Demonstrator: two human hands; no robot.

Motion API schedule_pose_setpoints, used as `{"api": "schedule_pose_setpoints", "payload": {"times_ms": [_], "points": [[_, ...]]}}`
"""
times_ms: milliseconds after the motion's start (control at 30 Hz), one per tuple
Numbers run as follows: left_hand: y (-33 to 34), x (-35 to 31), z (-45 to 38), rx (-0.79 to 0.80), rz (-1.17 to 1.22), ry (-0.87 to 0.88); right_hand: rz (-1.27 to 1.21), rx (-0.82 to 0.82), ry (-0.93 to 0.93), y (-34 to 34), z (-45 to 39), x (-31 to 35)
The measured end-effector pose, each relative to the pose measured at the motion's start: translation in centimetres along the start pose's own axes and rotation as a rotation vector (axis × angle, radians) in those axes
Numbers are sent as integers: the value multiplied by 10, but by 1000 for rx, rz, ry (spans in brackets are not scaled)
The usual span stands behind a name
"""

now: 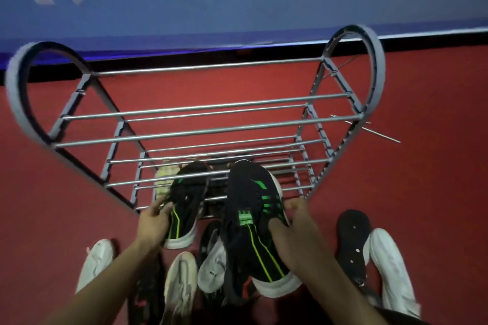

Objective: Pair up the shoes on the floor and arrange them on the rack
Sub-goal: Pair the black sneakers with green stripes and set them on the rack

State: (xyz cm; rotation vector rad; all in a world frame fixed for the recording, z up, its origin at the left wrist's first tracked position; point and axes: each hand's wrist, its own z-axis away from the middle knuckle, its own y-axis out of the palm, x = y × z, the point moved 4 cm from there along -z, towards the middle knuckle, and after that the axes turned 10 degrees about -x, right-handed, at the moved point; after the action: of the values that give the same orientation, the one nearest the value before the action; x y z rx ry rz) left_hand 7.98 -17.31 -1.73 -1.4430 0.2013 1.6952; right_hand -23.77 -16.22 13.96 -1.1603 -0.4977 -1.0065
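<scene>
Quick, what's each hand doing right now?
Left hand: grips a black sneaker with green stripes.
Right hand: grips the matching black sneaker.

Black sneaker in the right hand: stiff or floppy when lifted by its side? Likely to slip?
Probably holds its shape: the black sneaker stays straight from toe to heel with the right hand gripping only its side. Likely light for its size, given the knit-looking upper and thick white foam-like sole. Slipping seems unlikely, since the fingers curl over its edge.
</scene>
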Motion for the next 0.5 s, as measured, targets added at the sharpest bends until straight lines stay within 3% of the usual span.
{"api": "schedule_pose_setpoints", "payload": {"times_ms": [133,233,367,400,500], "points": [[19,8,-46,-19,85,8,-88,-13,27,-4,-8,-1],[25,28,-61,-2,102,-93,-73,-35,6,-2,-5,0],[21,52,-46,-255,-228,-382,-144,-21,98,-1,-5,-7],[24,52,-33,-227,-202,-511,-161,-19,128,-1,-3,-9],[47,41,-6,177,210,-698,-185,-45,159,5,1,-11]]}}
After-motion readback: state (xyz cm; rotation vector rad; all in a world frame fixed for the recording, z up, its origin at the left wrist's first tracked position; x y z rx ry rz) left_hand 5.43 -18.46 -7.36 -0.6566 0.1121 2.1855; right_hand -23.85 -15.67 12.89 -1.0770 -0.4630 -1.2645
